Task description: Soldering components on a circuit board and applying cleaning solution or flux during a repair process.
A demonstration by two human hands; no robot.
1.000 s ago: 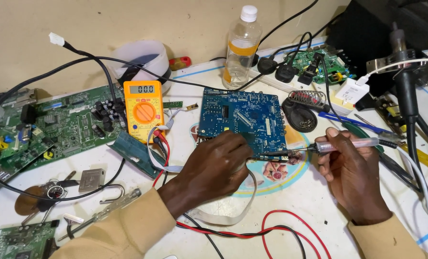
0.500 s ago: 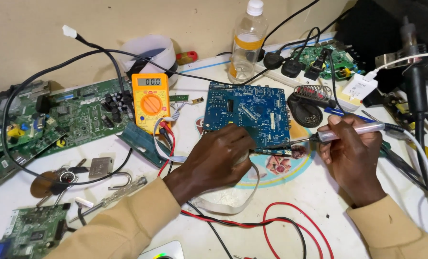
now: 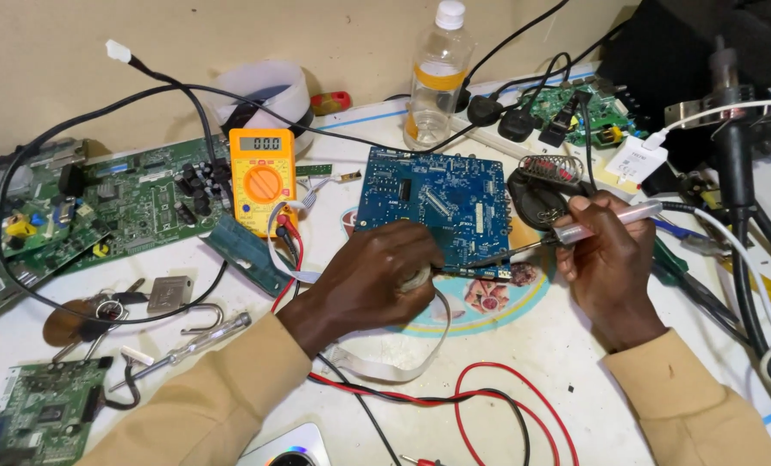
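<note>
Cluttered workbench [image 3: 575, 380], near-empty clear bottle [image 3: 431, 82]

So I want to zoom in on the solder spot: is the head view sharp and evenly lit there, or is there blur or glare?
Head view: sharp, with even, soft light. The blue circuit board and soldering iron are crisp, and the left hand and right hand show no motion blur. Only faint shadows lie under the hands. The plastic bottle has mild highlights, and the dark stand at the right is underexposed.
</note>
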